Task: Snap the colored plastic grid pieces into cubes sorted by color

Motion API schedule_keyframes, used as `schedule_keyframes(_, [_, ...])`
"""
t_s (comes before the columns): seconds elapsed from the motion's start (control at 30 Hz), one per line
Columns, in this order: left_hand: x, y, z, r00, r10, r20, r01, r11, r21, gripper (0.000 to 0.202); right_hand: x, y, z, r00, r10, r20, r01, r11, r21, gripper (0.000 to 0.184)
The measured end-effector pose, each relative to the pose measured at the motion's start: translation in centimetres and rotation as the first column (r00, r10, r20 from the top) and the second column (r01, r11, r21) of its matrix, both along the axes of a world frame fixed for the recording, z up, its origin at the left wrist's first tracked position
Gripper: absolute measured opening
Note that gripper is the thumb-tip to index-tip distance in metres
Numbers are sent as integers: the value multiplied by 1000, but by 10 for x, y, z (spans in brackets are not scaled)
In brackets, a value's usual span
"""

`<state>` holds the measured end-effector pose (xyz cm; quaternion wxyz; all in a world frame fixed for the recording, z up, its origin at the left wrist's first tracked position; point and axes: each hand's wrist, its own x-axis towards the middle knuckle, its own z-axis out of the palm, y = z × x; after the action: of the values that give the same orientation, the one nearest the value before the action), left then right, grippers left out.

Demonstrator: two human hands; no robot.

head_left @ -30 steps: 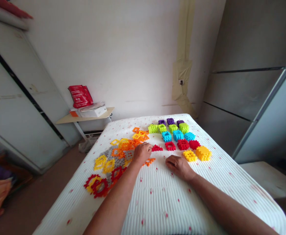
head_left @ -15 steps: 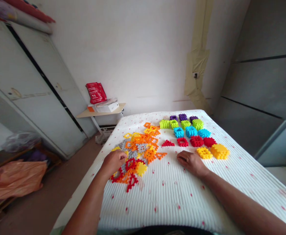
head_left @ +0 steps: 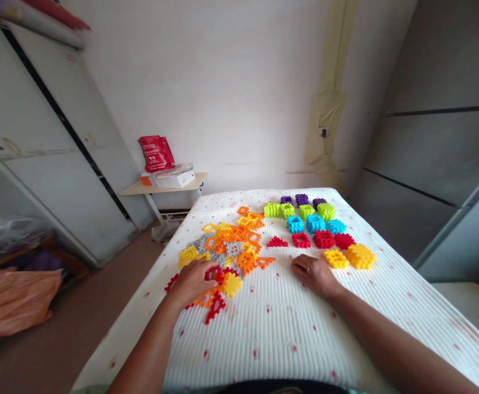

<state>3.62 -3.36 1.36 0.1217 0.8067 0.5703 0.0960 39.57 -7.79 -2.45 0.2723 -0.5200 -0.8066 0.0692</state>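
My left hand (head_left: 196, 280) is over the near left part of a mixed pile of toothed plastic building pieces, thumb and fingers apart around a red piece (head_left: 213, 273); I cannot tell whether it touches it. Another red piece (head_left: 172, 282) shows left of the wrist. Close by lie a yellow square piece (head_left: 232, 284) and a red triangular frame (head_left: 215, 307). Curled on the bed, my right hand (head_left: 313, 273) hides whatever its fingers may hold. Beyond it are a red triangle piece (head_left: 277, 242) and a yellow stack (head_left: 336, 258).
Sorted stacks stand in rows at right: red (head_left: 323, 238), blue (head_left: 315, 223), green (head_left: 306, 212) and purple (head_left: 302, 200). Orange pieces (head_left: 247, 235) and grey ones (head_left: 233, 249) fill the pile. A small table (head_left: 140, 189) stands beyond the white bedspread (head_left: 264, 339).
My left hand has come down onto the near pieces, and its fingers have spread from a closed curl. My right hand stays resting on the bed. The view has shifted slightly.
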Motion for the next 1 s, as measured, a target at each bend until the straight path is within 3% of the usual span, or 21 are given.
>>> schedule_keyframes(0.23, [5, 3, -2, 1000, 30, -7, -30, 999, 11, 54, -2, -1, 3, 1000, 2, -24, -2, 1000, 20, 24])
schedule_keyframes(0.4, [12, 3, 3, 995, -24, -100, 23, 1000, -9, 33, -2, 0, 2, 1000, 4, -20, -3, 1000, 17, 23])
schedule_keyframes(0.53, [17, 1, 6, 997, -10, -74, 8, 1000, -22, 26, 0, 0, 0, 1000, 1, -16, 0, 1000, 19, 25])
schedule_keyframes(0.7, [24, -4, 14, 994, -72, -87, 75, 997, 29, 19, 0, 1, -1, 1000, 2, -1, -2, 1000, 0, 27])
schedule_keyframes(0.87, [26, -5, 13, 995, -43, -87, 49, 997, 63, 18, -1, 0, 1, 1000, -1, 3, 1, 1000, -4, 27])
schedule_keyframes(1.0, [24, -1, 12, 999, 24, 25, -26, 996, 88, 15, -1, 0, 2, 1000, 11, -14, -11, 1000, -2, 27])
